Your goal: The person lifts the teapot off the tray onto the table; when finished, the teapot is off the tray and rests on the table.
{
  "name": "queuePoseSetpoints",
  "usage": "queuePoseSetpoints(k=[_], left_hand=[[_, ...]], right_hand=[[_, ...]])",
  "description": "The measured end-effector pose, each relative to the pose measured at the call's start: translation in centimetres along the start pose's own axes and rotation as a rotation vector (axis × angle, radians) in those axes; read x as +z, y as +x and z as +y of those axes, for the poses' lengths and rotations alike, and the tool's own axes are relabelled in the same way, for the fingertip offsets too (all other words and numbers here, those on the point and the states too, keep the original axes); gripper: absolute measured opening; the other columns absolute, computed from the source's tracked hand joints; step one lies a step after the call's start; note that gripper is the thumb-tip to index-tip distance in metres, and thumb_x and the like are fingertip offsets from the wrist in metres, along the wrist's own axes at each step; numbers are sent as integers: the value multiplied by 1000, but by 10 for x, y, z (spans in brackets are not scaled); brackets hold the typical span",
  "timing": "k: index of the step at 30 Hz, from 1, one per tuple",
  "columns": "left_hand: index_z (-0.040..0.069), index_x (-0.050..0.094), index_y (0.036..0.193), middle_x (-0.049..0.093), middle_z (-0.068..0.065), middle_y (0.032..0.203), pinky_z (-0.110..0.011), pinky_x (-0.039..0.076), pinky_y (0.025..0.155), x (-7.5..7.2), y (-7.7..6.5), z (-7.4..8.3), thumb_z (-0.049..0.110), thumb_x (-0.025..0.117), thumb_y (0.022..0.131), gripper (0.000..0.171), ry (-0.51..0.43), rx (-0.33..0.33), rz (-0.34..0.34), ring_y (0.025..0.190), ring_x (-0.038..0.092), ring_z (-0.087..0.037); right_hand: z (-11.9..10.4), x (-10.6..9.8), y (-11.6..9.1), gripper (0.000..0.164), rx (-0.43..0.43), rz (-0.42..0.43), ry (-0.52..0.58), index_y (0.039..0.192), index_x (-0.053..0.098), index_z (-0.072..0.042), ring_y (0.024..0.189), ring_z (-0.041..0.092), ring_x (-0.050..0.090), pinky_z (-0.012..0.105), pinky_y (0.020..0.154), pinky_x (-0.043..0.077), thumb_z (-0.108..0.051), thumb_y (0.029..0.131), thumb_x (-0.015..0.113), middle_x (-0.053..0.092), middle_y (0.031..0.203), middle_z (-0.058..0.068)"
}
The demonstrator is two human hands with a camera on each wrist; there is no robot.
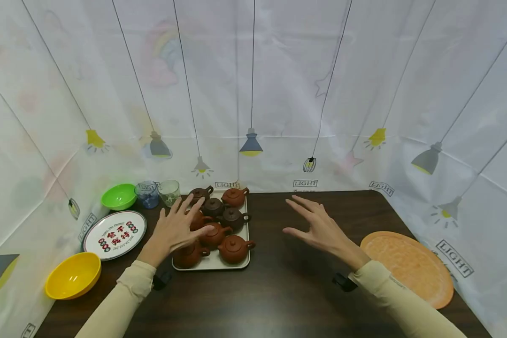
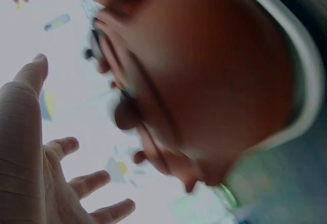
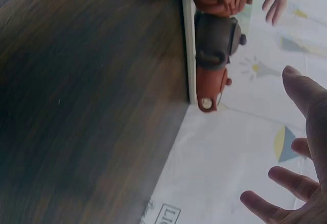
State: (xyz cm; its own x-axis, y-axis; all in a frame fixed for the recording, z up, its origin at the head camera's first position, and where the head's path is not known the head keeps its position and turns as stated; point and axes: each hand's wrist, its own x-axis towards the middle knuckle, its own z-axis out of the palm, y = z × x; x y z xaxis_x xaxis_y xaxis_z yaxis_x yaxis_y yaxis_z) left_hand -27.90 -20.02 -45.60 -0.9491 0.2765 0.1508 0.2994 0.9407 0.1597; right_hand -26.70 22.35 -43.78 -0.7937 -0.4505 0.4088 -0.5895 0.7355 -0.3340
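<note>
Several small clay teapots, some reddish brown like the front one [image 1: 234,249] and some dark brown like the one near the middle [image 1: 233,218], crowd a pale rectangular tray [image 1: 236,266]. My left hand [image 1: 175,232] hovers with spread fingers over the tray's left side and hides part of the teapots there. Its wrist view shows a reddish teapot [image 2: 214,71] close up, apart from the fingers. To the right of the tray, my right hand [image 1: 318,227] is held above the dark table [image 1: 274,295], its fingers extended and nothing in them.
Left of the tray are a green bowl [image 1: 119,197], a blue glass [image 1: 148,195], a clear glass [image 1: 169,191], a white plate [image 1: 115,234] with red characters and a yellow bowl [image 1: 73,277]. An orange-tan oval mat [image 1: 410,267] lies at right. A printed curtain [image 1: 279,94] hangs behind.
</note>
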Motion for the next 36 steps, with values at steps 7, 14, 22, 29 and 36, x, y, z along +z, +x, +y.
queuePoseSetpoints(k=[7,14,22,29,36], left_hand=[[25,24,173,22,-17,179,-84,23,119,7,-6,-29,81,52,97,98,-39,-69,-49,162,25,-52],[23,27,172,28,-21,176,-81,35,114,16,-7,-50,80,56,95,100,-59,-89,-67,157,33,-56],[20,26,172,28,-25,175,-80,38,112,23,-7,-70,77,59,96,100,-130,-85,-112,155,33,-59],[16,22,172,24,-31,174,-83,36,111,23,0,-88,68,65,97,101,-227,-35,-240,152,33,-64],[9,23,170,37,-36,166,-79,39,113,23,12,-100,57,75,95,103,-280,54,-307,150,38,-62]], right_hand=[[-10,13,5,80,-35,-20,23,160,52,-18,152,43,48,82,120,25,-39,91,86,49,166,15],[-14,27,6,80,-72,-53,41,160,52,-21,149,40,53,85,118,24,-40,90,87,52,164,13],[-23,41,8,77,-135,-122,94,159,54,-17,147,39,55,89,115,21,-36,91,86,54,162,15],[-29,54,18,69,-177,-214,180,156,56,-13,148,39,53,81,120,28,-31,95,82,56,159,18],[-25,75,22,62,-260,-191,253,151,61,-5,137,37,63,53,107,57,-19,95,83,60,151,25]])
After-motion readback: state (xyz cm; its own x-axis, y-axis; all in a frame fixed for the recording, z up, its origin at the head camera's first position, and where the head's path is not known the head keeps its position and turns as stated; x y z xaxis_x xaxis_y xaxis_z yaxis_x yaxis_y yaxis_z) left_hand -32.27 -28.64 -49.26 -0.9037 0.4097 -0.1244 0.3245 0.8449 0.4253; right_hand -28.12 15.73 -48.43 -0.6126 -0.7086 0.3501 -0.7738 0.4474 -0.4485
